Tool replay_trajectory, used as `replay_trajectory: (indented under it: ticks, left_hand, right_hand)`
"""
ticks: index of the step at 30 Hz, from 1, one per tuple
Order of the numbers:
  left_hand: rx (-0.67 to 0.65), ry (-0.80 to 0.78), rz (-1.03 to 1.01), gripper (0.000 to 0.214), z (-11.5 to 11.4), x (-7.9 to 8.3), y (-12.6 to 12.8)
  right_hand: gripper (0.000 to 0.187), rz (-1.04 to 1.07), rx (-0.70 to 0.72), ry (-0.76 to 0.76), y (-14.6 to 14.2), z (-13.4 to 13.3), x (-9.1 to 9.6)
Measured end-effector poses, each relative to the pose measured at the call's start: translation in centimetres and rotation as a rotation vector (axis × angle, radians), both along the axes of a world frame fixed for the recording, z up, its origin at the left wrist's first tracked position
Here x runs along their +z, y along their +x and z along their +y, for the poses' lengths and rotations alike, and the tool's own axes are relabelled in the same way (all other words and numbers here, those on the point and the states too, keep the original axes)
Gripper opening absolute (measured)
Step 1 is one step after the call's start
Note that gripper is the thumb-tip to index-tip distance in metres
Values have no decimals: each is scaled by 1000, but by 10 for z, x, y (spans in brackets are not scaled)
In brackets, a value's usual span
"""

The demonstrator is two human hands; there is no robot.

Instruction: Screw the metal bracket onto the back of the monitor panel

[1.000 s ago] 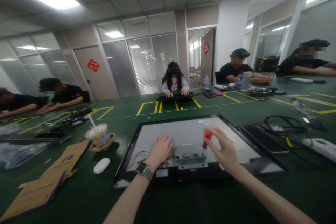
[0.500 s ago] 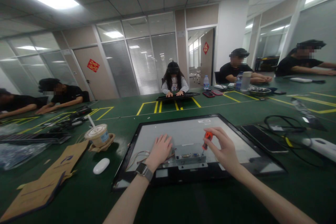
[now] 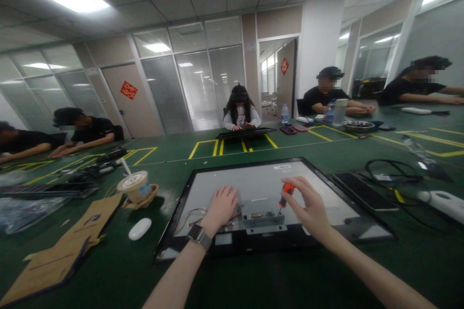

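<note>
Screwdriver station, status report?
Right hand grips orange-handled screwdriver, tip on metal bracket. Left hand flat on monitor back panel. Nothing obstructing.

green bench (image 3: 326,154), yellow tape lines. on it: monitor panel (image 3: 253,181) face down, white mouse (image 3: 140,228), cardboard (image 3: 61,251), lidded cup (image 3: 135,186), phone (image 3: 364,191), cables (image 3: 393,174).

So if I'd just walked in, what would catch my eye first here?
Probably the big flat panel lying back-up on the green table, front and centre. The right hand holds an orange-handled screwdriver upright on its metal bracket, and the left hand rests beside it. At left sits a lidded drink cup.
</note>
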State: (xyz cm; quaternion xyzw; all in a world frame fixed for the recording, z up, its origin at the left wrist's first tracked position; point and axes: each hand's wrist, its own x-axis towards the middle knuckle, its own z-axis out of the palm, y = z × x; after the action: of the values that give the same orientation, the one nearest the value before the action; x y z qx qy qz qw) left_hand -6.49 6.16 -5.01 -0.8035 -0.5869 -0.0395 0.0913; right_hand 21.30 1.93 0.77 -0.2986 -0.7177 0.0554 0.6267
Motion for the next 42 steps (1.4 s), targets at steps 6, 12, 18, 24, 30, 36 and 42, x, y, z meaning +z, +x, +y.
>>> replay_trajectory:
  ticks: [6,12,18,24,30,36,42]
  left_hand:
    - [14,4,-12,43,-1,2,1]
    - [12,6,-16,43,1,-1,0]
    - [4,0,-23,43,1,-1,0]
    - [1,-17,-1,42,-1,2,0]
    - [10,0,-2,43,0,0,0]
    - [16,1,-9,43,1,0,0]
    - [20,11,-16,44,1,-1,-1]
  right_hand:
    - [30,-11,103,-44,2,-1,-4]
    - [26,-26,1,2,0,1,-3]
    - [30,-42,38,-45,1,0,-3]
    - [38,-19,172,-78,3,3,-11]
    - [30,-27,65,4,-1,2,-4]
    - [21,-20,37,39,-1,0,3]
    - [14,29,5,1,0,1,2]
